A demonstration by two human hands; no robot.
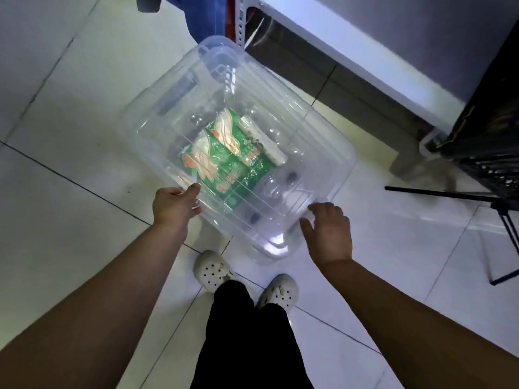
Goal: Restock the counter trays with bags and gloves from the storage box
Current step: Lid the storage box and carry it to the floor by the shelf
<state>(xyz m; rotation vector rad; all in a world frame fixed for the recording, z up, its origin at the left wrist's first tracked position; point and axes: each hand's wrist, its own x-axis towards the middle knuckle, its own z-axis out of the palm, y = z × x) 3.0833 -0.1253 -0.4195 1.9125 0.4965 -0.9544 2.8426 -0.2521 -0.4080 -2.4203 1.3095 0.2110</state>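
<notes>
Clear plastic storage box (309, 130), ribbed lid on, set diagonally on the tiled floor (70, 164). Visible through the lid: green printed packets (236, 164) lying flat near the middle, with a long white pack (271, 148) touching their far-right edge.

Floor (70, 192): glossy white tiles, dark grout lines, a few small dark specks left of centre. Centre: clear plastic storage box (295, 122), lidded, set skew to the tile lines; whether it rests on the tiles or is raised off them cannot be told. Near centre: pair of white perforated clogs (213, 272), worn, side by side. Right: thin black tripod legs (438, 192); black slatted crate (488, 136). Far right: white cabinet (365, 66). Far: blue object (205, 21), blurred.
</notes>
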